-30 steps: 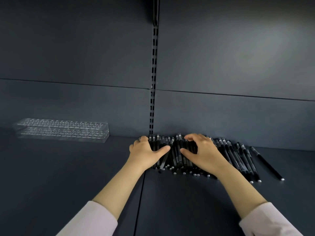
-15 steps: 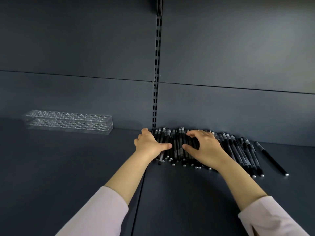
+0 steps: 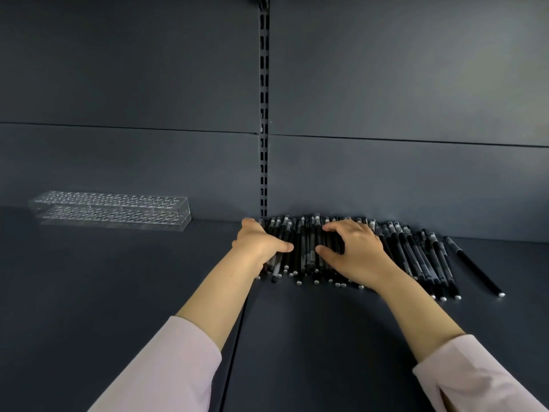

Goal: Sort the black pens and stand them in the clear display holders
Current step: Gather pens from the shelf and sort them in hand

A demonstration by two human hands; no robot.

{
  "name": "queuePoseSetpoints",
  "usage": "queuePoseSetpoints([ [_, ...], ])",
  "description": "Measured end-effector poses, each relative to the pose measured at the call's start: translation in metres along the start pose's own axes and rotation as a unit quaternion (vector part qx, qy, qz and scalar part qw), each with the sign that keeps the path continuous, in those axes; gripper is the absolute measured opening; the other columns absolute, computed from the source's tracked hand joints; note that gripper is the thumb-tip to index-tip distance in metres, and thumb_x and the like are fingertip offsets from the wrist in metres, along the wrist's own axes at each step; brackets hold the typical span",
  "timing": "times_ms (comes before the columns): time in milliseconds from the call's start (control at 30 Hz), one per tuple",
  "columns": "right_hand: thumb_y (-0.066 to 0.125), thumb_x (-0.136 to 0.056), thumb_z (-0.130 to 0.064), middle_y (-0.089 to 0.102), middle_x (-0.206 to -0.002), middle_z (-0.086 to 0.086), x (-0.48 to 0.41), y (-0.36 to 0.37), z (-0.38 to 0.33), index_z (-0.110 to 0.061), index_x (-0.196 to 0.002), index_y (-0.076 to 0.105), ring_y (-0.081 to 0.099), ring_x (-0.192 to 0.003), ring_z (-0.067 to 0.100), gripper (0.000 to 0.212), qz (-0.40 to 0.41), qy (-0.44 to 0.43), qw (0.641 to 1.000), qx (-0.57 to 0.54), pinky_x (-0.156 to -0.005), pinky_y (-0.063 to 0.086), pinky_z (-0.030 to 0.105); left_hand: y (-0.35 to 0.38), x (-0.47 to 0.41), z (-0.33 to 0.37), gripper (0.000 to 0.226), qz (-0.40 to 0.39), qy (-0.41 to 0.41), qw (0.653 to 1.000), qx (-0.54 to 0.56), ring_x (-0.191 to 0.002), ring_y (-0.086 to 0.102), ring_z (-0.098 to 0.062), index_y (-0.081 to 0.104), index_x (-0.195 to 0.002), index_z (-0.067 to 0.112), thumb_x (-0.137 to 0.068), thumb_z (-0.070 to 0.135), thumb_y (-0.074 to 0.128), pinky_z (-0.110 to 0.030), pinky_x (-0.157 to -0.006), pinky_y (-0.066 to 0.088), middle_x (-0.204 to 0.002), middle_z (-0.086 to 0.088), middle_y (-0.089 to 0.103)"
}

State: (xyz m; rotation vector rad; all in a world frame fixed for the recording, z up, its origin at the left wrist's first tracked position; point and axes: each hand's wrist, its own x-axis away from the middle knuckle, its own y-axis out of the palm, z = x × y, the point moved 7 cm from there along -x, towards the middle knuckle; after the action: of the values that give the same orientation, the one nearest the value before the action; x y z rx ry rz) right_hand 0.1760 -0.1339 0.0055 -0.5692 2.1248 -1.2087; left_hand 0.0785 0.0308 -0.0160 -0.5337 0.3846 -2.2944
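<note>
A heap of black pens (image 3: 306,248) with white end caps lies on the dark shelf against the back wall. My left hand (image 3: 261,243) grips the heap's left edge, thumb lying across the pens and fingers hidden behind them. My right hand (image 3: 353,248) arches over the middle of the heap, fingertips and thumb curled onto a bunch of pens. More pens (image 3: 421,257) fan out to the right of that hand. One pen (image 3: 472,266) lies apart at the far right. Two clear display holders (image 3: 113,209) with rows of holes stand stacked at the back left, with no pens in them.
The dark shelf (image 3: 148,292) has a seam (image 3: 237,337) running toward me under my left forearm. A slotted upright (image 3: 263,114) runs up the back wall just behind the pens.
Both hands have stayed on the heap in much the same grip. My head has shifted, so the heap and holders sit slightly differently in view.
</note>
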Motion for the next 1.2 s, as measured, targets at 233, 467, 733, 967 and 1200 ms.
queuePoseSetpoints([
  [233, 0.057, -0.089, -0.048, 0.042, -0.143, -0.009, 0.001, 0.001, -0.001, -0.028, -0.135, 0.048, 0.027, -0.137, 0.019, 0.051, -0.018, 0.006, 1.0, 0.003, -0.112, 0.021, 0.038, 0.01, 0.004, 0.001, 0.08, -0.011, 0.03, 0.999, 0.004, -0.122, 0.05, -0.027, 0.032, -0.143, 0.008, -0.08, 0.013, 0.08, -0.029, -0.081, 0.038, -0.142, -0.01, 0.045],
  [467, 0.057, -0.09, -0.046, 0.043, -0.142, -0.008, -0.001, 0.002, 0.0, -0.027, -0.134, 0.049, 0.028, -0.137, 0.019, 0.049, -0.02, 0.01, 1.0, -0.001, -0.111, 0.022, 0.037, 0.012, 0.006, 0.003, 0.08, -0.017, 0.04, 0.999, 0.016, -0.067, 0.044, -0.006, 0.031, -0.145, 0.012, -0.081, 0.009, 0.078, -0.019, -0.053, 0.036, -0.098, 0.002, 0.047],
  [733, 0.055, -0.091, -0.046, 0.041, -0.142, -0.01, 0.0, 0.002, -0.001, -0.027, -0.134, 0.048, 0.026, -0.137, 0.018, 0.048, -0.023, 0.012, 1.0, 0.005, -0.112, 0.019, 0.036, 0.007, 0.003, 0.0, 0.048, -0.016, 0.015, 1.0, 0.001, -0.076, 0.053, -0.015, 0.047, -0.115, 0.005, -0.078, 0.01, 0.077, -0.025, -0.053, 0.039, -0.109, -0.009, 0.057],
  [967, 0.054, -0.091, -0.047, 0.039, -0.143, -0.01, 0.001, 0.002, -0.001, -0.028, -0.136, 0.047, 0.025, -0.138, 0.018, 0.049, -0.033, 0.01, 0.999, 0.011, -0.114, 0.017, 0.038, 0.004, 0.001, -0.004, 0.045, -0.042, 0.009, 0.999, 0.003, -0.085, 0.057, -0.018, 0.048, -0.118, 0.006, -0.083, 0.016, 0.075, -0.027, -0.063, 0.047, -0.111, -0.008, 0.058],
  [1200, 0.053, -0.092, -0.047, 0.041, -0.143, -0.01, -0.001, 0.003, 0.002, -0.028, -0.136, 0.047, 0.027, -0.138, 0.017, 0.048, -0.033, -0.001, 0.999, 0.005, -0.113, 0.019, 0.038, -0.002, 0.0, -0.006, 0.059, -0.098, -0.017, 0.992, 0.075, -0.113, 0.062, -0.028, 0.053, -0.11, 0.008, -0.064, 0.024, 0.086, -0.049, -0.1, 0.048, -0.103, -0.008, 0.074],
])
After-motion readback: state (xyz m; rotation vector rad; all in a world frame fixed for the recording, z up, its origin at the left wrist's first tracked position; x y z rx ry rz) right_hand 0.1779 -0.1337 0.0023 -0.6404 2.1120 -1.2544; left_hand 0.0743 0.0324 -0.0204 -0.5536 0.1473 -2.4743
